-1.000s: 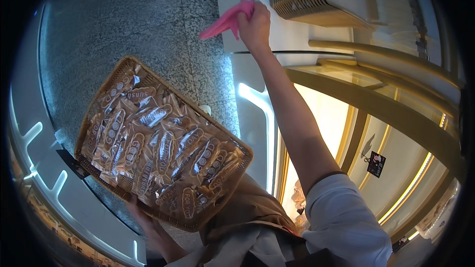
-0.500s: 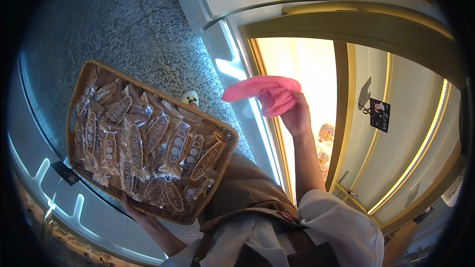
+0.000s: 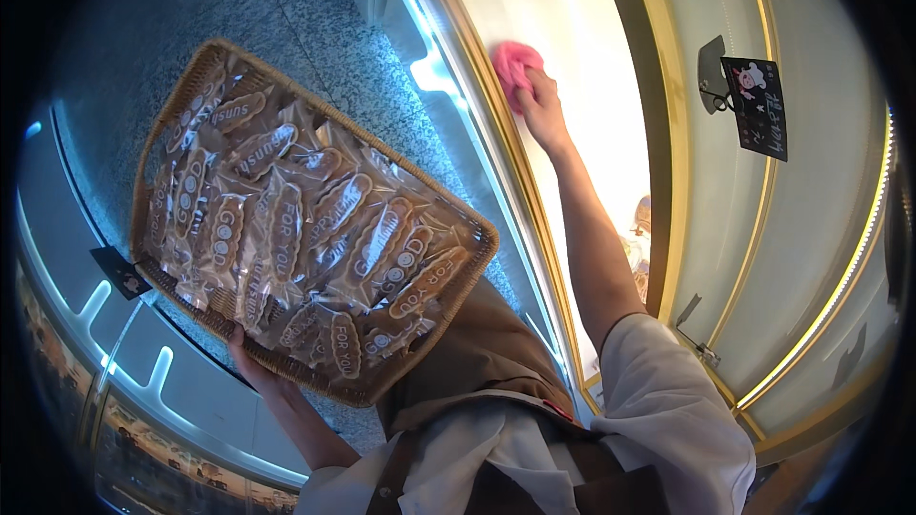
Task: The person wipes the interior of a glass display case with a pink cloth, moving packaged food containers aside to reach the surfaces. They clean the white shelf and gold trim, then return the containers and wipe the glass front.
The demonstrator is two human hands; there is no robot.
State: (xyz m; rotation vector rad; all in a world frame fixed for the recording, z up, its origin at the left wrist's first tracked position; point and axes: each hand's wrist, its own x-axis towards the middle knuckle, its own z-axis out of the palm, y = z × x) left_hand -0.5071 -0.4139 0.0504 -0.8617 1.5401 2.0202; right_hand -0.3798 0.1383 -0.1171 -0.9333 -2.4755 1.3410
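A pink cloth (image 3: 515,67) is bunched under my right hand (image 3: 544,114), which presses it on the bright lit shelf (image 3: 592,57) of the display case, close to its gold-edged left side. My left hand (image 3: 250,360) grips the lower edge of a brown wicker basket (image 3: 429,326); most of its fingers are hidden beneath. Inside the basket lie many long, clear-wrapped baked pastries (image 3: 286,219) with white lettering on their wrappers. The basket is held tilted in front of my brown apron (image 3: 458,353).
Some wrapped goods (image 3: 641,229) sit on the lit shelf beside my right forearm. A black sign (image 3: 759,110) hangs from a clip on the glass at right. Another lit counter (image 3: 210,410) curves along the lower left, with a small dark sign (image 3: 119,274). Speckled floor (image 3: 286,0) lies beyond the basket.
My right hand has moved forward into the lit case, and the cloth, which hung loose in the air, is now bunched on the shelf. The basket shows slightly higher and farther right.
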